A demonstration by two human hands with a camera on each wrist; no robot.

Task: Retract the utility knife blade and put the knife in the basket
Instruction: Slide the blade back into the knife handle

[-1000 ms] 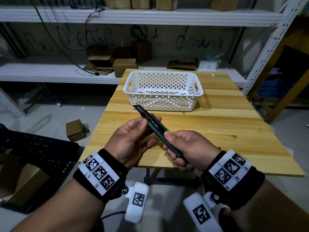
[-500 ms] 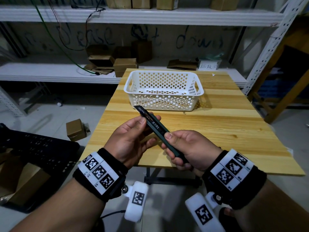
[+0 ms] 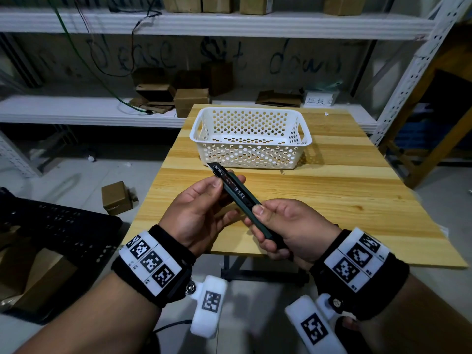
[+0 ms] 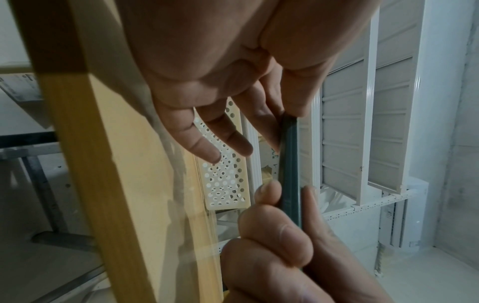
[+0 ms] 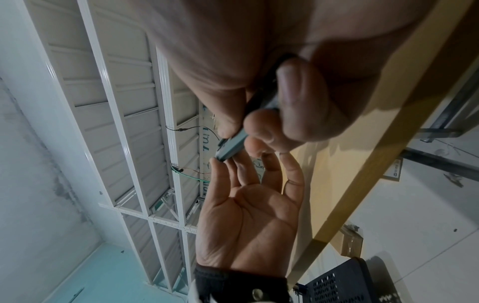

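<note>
A dark green utility knife [image 3: 240, 195] hangs slanted in the air over the near edge of the wooden table [image 3: 332, 200], its tip pointing at the white perforated basket [image 3: 250, 154]. My left hand [image 3: 201, 213] pinches the front part between thumb and index finger, the other fingers straight. My right hand [image 3: 288, 226] grips the rear of the handle, thumb on top. In the left wrist view the knife [image 4: 290, 164] runs from my left fingers [image 4: 267, 127] to the right hand below, with the basket [image 4: 225, 180] behind. The right wrist view shows the knife [image 5: 230, 145] tip. Whether a blade sticks out I cannot tell.
The basket holds nothing that I can see and stands mid-table toward the far side. White metal shelving [image 3: 76, 108] with cardboard boxes [image 3: 190, 100] runs behind the table. A black crate [image 3: 58, 226] and a small box [image 3: 116, 198] sit on the floor at left.
Almost nothing: both hands and the knife have drifted a touch toward me, with the same hold.
</note>
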